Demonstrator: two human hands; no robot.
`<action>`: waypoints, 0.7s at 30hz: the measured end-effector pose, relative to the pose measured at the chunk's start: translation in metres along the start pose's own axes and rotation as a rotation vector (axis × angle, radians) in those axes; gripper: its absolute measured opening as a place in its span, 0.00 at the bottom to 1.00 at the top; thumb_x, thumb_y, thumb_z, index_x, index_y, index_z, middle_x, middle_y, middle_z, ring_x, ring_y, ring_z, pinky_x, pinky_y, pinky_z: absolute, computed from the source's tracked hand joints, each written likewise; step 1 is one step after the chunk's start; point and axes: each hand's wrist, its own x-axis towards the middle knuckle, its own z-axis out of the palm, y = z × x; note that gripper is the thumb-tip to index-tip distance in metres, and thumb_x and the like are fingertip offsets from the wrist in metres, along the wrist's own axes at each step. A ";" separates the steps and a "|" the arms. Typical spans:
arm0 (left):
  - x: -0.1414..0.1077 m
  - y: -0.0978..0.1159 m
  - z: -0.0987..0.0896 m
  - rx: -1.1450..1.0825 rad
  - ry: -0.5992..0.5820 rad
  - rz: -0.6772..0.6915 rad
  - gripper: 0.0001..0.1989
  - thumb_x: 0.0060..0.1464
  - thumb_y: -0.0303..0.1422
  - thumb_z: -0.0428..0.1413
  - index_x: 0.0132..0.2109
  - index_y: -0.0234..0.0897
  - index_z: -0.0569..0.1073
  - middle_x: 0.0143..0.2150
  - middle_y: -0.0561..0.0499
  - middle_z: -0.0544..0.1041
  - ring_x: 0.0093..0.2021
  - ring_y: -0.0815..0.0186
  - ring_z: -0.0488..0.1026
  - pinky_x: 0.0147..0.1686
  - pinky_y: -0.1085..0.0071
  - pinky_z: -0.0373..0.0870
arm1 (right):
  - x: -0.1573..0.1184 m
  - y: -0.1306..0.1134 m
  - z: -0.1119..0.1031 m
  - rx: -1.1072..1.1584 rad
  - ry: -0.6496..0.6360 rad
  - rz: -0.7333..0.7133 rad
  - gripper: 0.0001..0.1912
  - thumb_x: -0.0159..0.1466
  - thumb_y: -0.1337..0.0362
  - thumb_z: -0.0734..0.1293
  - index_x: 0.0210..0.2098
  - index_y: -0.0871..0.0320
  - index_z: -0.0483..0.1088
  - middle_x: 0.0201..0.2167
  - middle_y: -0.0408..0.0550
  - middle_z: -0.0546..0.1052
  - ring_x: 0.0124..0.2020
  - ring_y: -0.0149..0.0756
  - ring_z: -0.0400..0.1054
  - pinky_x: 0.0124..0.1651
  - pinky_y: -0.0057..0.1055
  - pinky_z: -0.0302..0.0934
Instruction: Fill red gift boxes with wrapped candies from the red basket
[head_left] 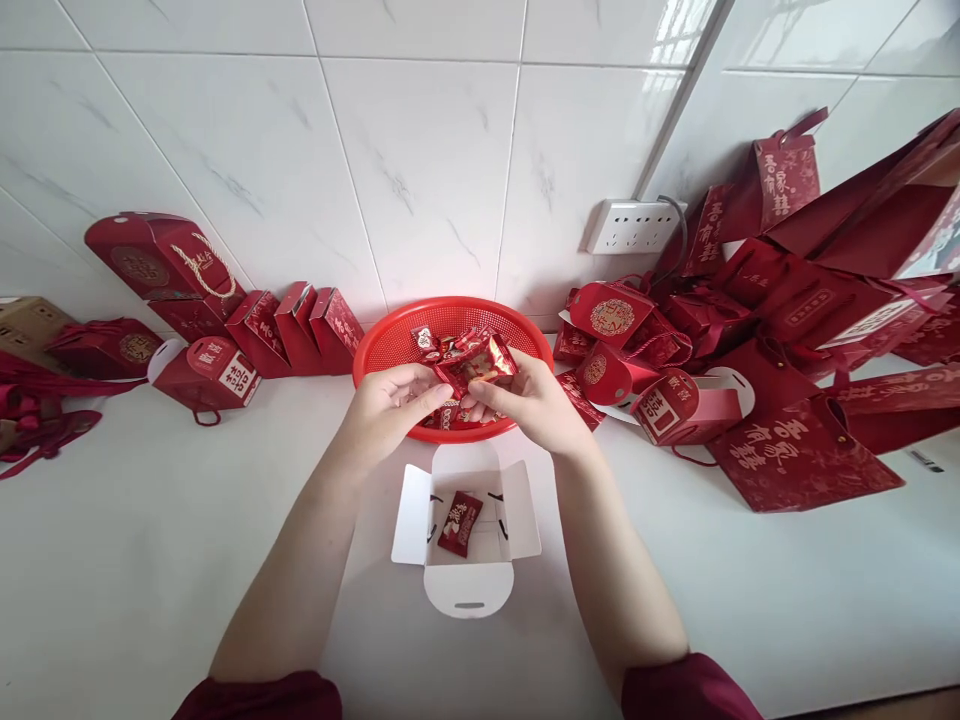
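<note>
Above the red plastic basket (384,328), my right hand (538,402) grips a shiny red wrapped candy (491,360) between thumb and fingers. My left hand (390,408) is closed in a pinch at the left edge of the red wrappers; whether it holds the same candy or another one is hard to make out. Several red wrapped candies (426,340) lie in the basket, partly hidden by my hands. Nearer to me stands an open white-lined paper box (469,588), its flaps folded out. Inside it lies a dark red candy packet (460,523).
Red gift boxes (206,375) and small upright red cartons (298,325) stand at left along the tiled wall. More red boxes (686,408) and gift bags (806,445) crowd the right side. A white power strip (634,228) is on the wall. Everything rests on a white table (187,540).
</note>
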 end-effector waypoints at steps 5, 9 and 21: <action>-0.007 0.012 0.006 -0.042 -0.100 0.084 0.12 0.62 0.39 0.58 0.37 0.34 0.76 0.35 0.47 0.78 0.37 0.62 0.76 0.40 0.68 0.75 | -0.004 -0.005 -0.001 -0.038 -0.111 0.023 0.13 0.66 0.55 0.69 0.40 0.59 0.73 0.35 0.47 0.78 0.36 0.33 0.73 0.43 0.33 0.70; -0.012 0.018 0.004 0.003 -0.115 0.143 0.09 0.63 0.37 0.57 0.39 0.37 0.78 0.35 0.49 0.78 0.38 0.64 0.75 0.39 0.70 0.74 | -0.008 -0.008 -0.008 -0.098 -0.193 0.054 0.19 0.70 0.52 0.63 0.35 0.61 0.76 0.34 0.48 0.80 0.35 0.31 0.73 0.41 0.30 0.69; -0.025 0.031 0.009 0.086 -0.234 0.186 0.08 0.60 0.35 0.59 0.34 0.36 0.78 0.35 0.46 0.80 0.37 0.61 0.77 0.36 0.68 0.76 | -0.027 -0.025 -0.009 -0.099 -0.236 -0.050 0.11 0.69 0.57 0.67 0.36 0.59 0.75 0.33 0.47 0.78 0.36 0.34 0.74 0.42 0.33 0.70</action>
